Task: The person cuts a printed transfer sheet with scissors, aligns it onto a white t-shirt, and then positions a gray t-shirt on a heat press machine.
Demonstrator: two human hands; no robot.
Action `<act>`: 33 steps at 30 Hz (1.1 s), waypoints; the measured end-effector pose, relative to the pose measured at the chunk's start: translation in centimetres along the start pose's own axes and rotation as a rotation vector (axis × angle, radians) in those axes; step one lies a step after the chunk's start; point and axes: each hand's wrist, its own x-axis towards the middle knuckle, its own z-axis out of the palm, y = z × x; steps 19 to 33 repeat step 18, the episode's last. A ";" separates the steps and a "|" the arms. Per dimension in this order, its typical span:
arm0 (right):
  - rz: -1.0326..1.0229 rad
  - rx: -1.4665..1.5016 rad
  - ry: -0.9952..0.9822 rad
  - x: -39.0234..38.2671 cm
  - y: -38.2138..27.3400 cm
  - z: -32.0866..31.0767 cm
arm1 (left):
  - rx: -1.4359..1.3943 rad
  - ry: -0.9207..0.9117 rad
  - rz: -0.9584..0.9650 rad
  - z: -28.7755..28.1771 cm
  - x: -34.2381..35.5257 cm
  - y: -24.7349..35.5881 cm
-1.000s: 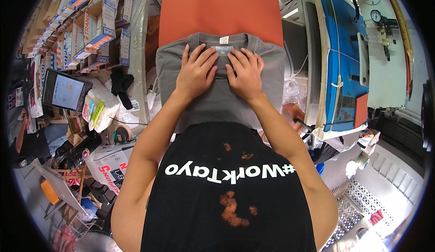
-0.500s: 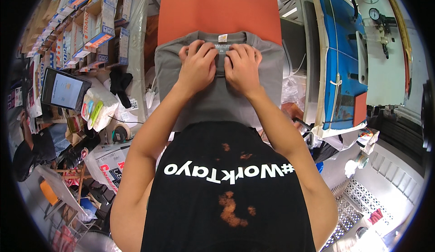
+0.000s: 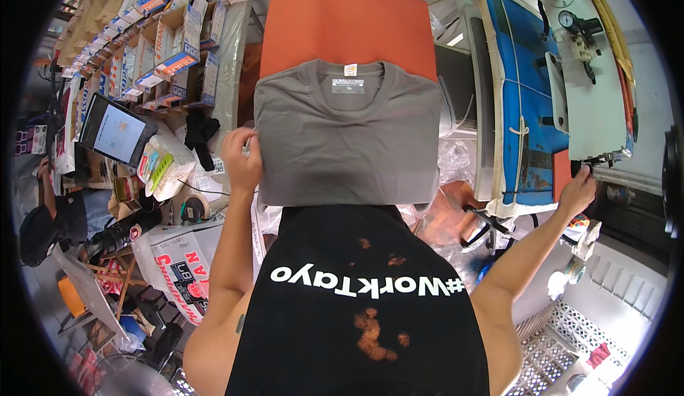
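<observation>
A grey T-shirt (image 3: 349, 150) lies spread on a red-orange pad (image 3: 349, 25), its neck opening toward the far side. Inside the neck show a printed label (image 3: 348, 85) and a small white tag (image 3: 350, 70). My left hand (image 3: 242, 157) is beside the shirt's left edge, with its fingers curled in; whether it pinches anything there is hidden. Far out to the right, my right hand (image 3: 578, 191) is closed on the dark end of a silver-and-black metal tool (image 3: 605, 159), whose exact kind I cannot make out.
Right of the shirt stands a blue panel (image 3: 531, 104) with white cord, beside a pressure gauge (image 3: 568, 19). To the left are stacked cartons (image 3: 171, 47), a tablet (image 3: 117, 132) and a black cloth (image 3: 200, 136). Another person (image 3: 53, 225) is at far left.
Both hands have left the shirt's neckline. My left hand moved out to the shirt's left side; my right hand reached far right and took hold of the metal tool. The shirt looks flatter.
</observation>
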 end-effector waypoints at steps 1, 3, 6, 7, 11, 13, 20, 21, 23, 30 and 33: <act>-0.116 -0.053 -0.066 0.2 1.8 0.6 | -0.006 0.001 -0.065 -0.5 -1.3 -0.6; -0.125 -0.073 -0.258 1.0 1.6 1.0 | -0.041 0.011 -0.206 -0.8 -3.7 -0.7; 0.146 -0.053 -0.502 1.8 -0.6 0.2 | -0.124 0.013 -0.329 -0.5 -5.3 -0.3; 0.154 -0.062 -0.501 1.7 -0.9 0.3 | -0.135 0.019 -0.332 -0.6 -5.4 1.0; 0.195 -0.042 -0.455 0.2 -4.0 -1.1 | -0.086 0.036 -0.227 -1.4 -7.5 -0.3; 0.184 0.002 -0.432 -1.6 -7.8 -3.2 | -0.115 0.023 -0.282 -2.3 -8.5 -1.2; -0.017 0.174 -0.410 -7.4 -13.4 -5.6 | -0.202 -0.008 -0.424 -3.6 -9.6 -3.2; -0.017 0.174 -0.410 -7.4 -13.4 -5.6 | -0.202 -0.008 -0.424 -3.6 -9.6 -3.2; -0.017 0.174 -0.410 -7.4 -13.4 -5.6 | -0.202 -0.008 -0.424 -3.6 -9.6 -3.2; -0.017 0.174 -0.410 -7.4 -13.4 -5.6 | -0.202 -0.008 -0.424 -3.6 -9.6 -3.2; -0.017 0.174 -0.410 -7.4 -13.4 -5.6 | -0.202 -0.008 -0.424 -3.6 -9.6 -3.2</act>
